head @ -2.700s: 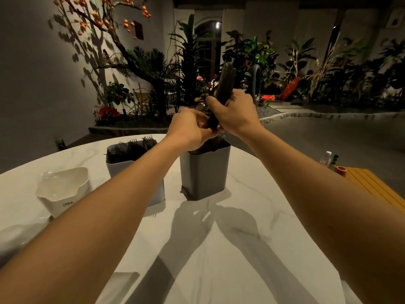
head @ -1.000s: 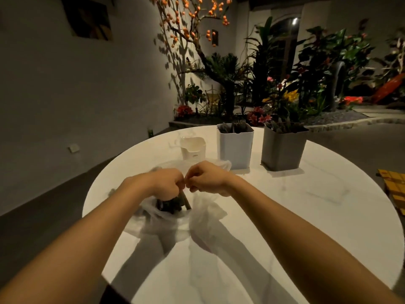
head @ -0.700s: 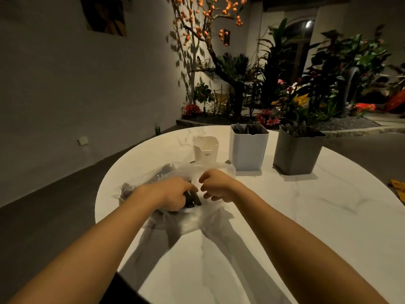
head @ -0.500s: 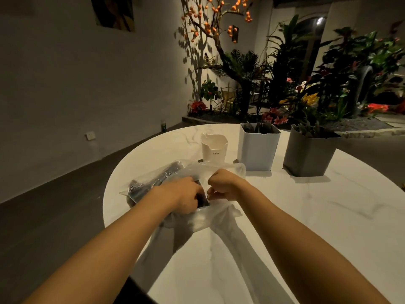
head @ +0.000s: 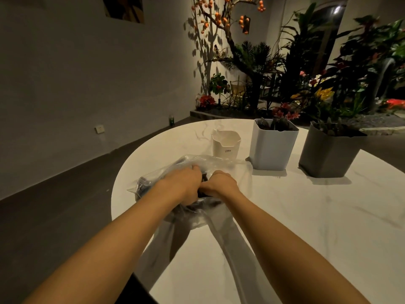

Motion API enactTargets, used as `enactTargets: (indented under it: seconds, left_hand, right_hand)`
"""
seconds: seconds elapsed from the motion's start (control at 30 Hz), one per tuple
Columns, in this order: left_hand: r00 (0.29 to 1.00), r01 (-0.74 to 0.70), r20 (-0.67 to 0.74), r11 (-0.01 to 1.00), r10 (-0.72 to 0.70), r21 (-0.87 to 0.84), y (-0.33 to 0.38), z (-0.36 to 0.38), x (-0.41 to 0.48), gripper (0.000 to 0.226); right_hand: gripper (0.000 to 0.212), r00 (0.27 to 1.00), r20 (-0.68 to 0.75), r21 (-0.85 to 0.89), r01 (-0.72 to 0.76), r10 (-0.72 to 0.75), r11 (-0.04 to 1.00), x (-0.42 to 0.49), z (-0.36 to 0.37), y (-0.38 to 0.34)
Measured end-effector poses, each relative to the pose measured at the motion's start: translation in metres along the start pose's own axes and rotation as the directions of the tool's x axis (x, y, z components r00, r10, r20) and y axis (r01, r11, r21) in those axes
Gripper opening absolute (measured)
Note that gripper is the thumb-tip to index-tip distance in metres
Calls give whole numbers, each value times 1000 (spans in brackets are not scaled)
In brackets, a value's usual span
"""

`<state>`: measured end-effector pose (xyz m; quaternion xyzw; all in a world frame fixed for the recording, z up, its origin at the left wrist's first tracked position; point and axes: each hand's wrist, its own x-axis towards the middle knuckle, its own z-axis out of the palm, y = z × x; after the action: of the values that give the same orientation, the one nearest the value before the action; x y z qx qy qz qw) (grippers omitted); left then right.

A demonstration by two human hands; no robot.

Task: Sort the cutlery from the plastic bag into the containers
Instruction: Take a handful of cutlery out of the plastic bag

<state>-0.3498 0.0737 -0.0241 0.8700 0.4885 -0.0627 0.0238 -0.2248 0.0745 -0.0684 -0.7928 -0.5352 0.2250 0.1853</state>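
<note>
A dim indoor garden courtyard; a round marble table (head: 306, 227) beside a bed of plants (head: 256, 60).

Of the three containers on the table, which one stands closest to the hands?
The small white container, leftmost and shortest, just behind the plastic bag; the pale grey container and dark grey container stand farther right.

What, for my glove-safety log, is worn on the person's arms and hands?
Nothing visible. The left hand and right hand are ungloved; both forearms are bare to the frame edge, with no sleeves, watch or bracelet. Whether rings are worn cannot be told.
</note>
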Motion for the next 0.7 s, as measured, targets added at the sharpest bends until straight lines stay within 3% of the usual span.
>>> enactTargets:
  seconds: [0.1, 0.2, 0.33, 0.5, 0.7]
  left_hand:
    - [1000, 7, -14, 1000, -7, -8, -4, 3, 3, 59]
    - [1000, 20, -10, 999, -20, -50, -6, 5, 5, 63]
    - [999, 43, 13, 990, -41, -136, -7, 7, 6, 69]
    - [997, 78, 28, 974, -73, -213, -8, 5, 3, 76]
    - [996, 88, 2, 979, -89, -184, -15, 7, 3, 66]
  right_hand:
    - [37, 998, 20, 42, 52, -53, 998, 2, -3, -4]
    - [28, 998, 19, 92, 62, -64, 994, 5, -6, -13]
    - [27, 996, 78, 113, 38, -47, 993, 7, -8, -23]
    - [18, 988, 152, -44, 40, -33, 998, 12, -2, -30]
    - [27, 946, 321, 21, -59, 50, 998, 14, -12, -34]
